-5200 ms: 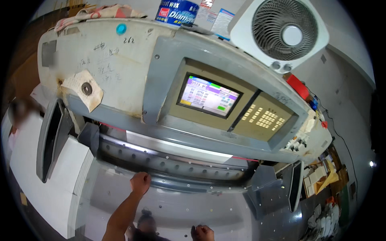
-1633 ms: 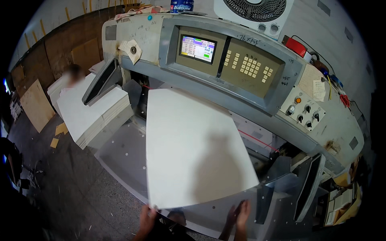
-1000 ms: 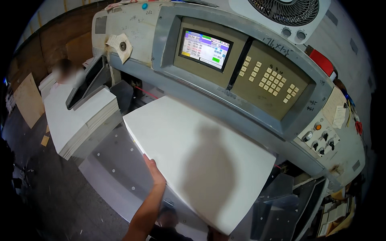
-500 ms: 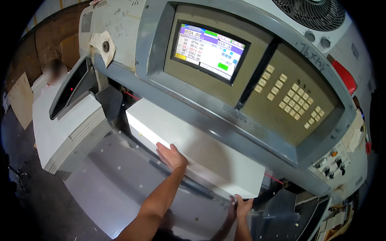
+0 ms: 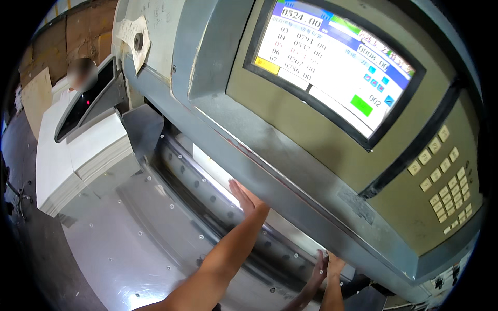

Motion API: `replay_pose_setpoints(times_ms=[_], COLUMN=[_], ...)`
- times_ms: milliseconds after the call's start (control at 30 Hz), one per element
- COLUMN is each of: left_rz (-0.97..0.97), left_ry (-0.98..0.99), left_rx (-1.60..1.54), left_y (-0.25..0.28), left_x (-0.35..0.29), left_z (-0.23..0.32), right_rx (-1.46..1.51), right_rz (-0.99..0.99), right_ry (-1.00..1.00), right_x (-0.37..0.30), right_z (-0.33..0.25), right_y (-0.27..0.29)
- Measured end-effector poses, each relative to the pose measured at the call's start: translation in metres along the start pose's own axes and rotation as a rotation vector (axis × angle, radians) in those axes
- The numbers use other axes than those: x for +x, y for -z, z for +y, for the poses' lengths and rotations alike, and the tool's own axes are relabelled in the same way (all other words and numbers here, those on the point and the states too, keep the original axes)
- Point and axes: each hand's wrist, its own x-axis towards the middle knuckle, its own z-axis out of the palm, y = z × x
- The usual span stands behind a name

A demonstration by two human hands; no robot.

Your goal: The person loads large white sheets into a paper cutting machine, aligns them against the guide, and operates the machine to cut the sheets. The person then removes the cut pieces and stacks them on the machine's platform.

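A stack of white paper point(image 5: 208, 164) lies mostly beneath the front beam of a paper cutter point(image 5: 218, 136), with just its near edge showing. My left hand point(image 5: 248, 199) presses flat against that near edge, its fingers stretched out and together. Close to the stack's right end, my right hand point(image 5: 334, 265) touches the edge with its fingers raised; the beam and the angle hide part of them. A dark reflection of it shows in the shiny metal table point(image 5: 150, 254). Neither hand is wrapped around anything.
A lit screen point(image 5: 332, 67) and a keypad point(image 5: 451, 194) sit on the panel above. At left, a tall pile of white sheets point(image 5: 98, 145) rests beside a dark angled side guard point(image 5: 85, 103). A person point(image 5: 82, 75) is behind it. Round studs dot the metal table.
Both hands have moved forward and the paper stack has slid away from me under the beam, now mostly hidden. The view has moved closer to the panel.
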Motion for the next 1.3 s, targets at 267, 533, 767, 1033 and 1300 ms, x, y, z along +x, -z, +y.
replay_pose_setpoints(times_ms=[267, 533, 767, 1033, 1300], left_rz=[0.037, -0.310, -0.655, -0.741, -0.644], left_ry=[-0.501, 0.069, -0.078, 0.150, 0.722], left_rx=[0.920, 0.414, 1.102, 1.089, 0.744], left_y=[-0.030, 0.011, 0.008, -0.016, 0.080], left_x=[-0.026, 0.024, 0.010, 0.021, 0.003], left_z=[0.021, 0.008, 0.014, 0.039, 0.248], right_rx=[-0.159, 0.228, -0.323, -0.273, -0.415], right_rz=[0.001, 0.232, -0.038, -0.067, 0.274], right_ry=[0.028, -0.155, 0.117, -0.057, -0.586], right_x=[0.002, -0.118, -0.333, -0.442, -0.604], right_z=[-0.016, -0.083, -0.157, -0.195, -0.158], right_y=[0.003, -0.035, 0.001, 0.045, 0.143])
